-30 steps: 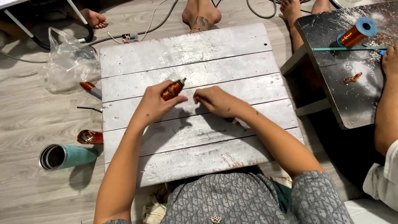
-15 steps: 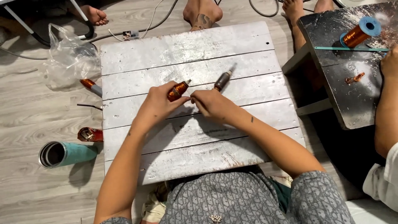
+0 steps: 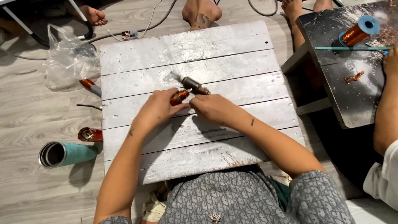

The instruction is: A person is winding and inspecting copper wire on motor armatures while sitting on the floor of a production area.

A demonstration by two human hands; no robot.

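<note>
— What do the hands hold?
— The left hand [image 3: 155,110] closes its grip on a copper-wound coil [image 3: 179,97]; the right hand [image 3: 212,108] pinches a dark metal armature [image 3: 192,85], both over the middle of the scuffed, whitewashed plank worktop [image 3: 232,49].
— Other pieces?
— One teal tube [image 3: 64,153], one crumpled clear bag [image 3: 66,62] on the floor, one blue-flanged copper spool [image 3: 358,32].

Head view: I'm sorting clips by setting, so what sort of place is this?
Probably an informal home workshop for winding copper coils, worked at floor level. The hands hold a copper-wound coil over a low whitewashed plank table, a copper wire spool sits on a dark bench, and bare feet rest on laminate flooring.
</note>
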